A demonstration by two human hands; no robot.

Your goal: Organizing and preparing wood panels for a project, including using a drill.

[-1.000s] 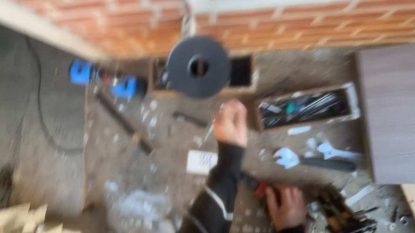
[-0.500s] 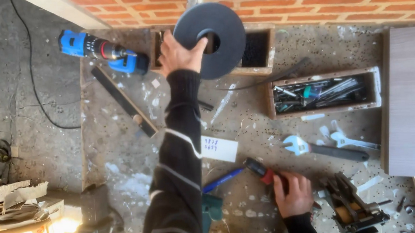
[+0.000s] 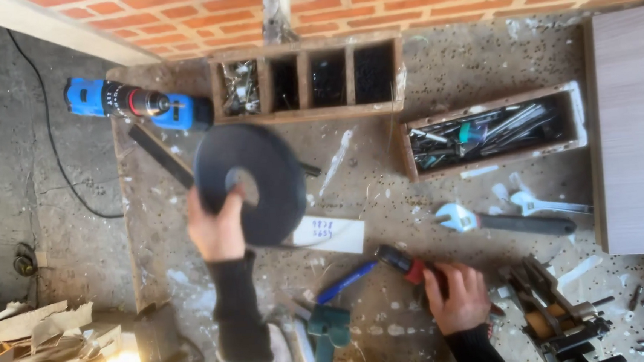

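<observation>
Workbench (image 3: 439, 120): dusty, paint-flecked, butted against a brick wall along its far edge.

Left hand (image 3: 218, 230): closed on the lower left rim of a large black roll of tape (image 3: 250, 182), thumb hooked toward the centre hole. The roll is lifted clear of the bench, tilted, over the left half of the top, just in front of the divided box. In my judgement the hold is on one edge only; a roll this wide would carry more steadily with the fingers through the core or the rim gripped deeper, and it should be kept level so that loose turns do not slip off.

Right hand (image 3: 460, 297): at the near edge, fingers wrapped round a red-and-black tool handle (image 3: 407, 262) lying on the bench. Clamped, as far as can be seen; the palm side is hidden.

Containers, left to right:
- Divided wooden box (image 3: 306, 114) at the far edge, four compartments. The leftmost holds pale metal fasteners; the other three hold dark small parts, kind not discernible.
- Open wooden tray (image 3: 411, 156) right of centre, set slightly askew, filled with long metal bits and rods plus one green-handled item.

Other items: blue cordless drill (image 3: 135, 105) at the far left corner; adjustable wrench (image 3: 502, 221) in front of the tray; white paper slip (image 3: 333, 234) just below the roll.
</observation>
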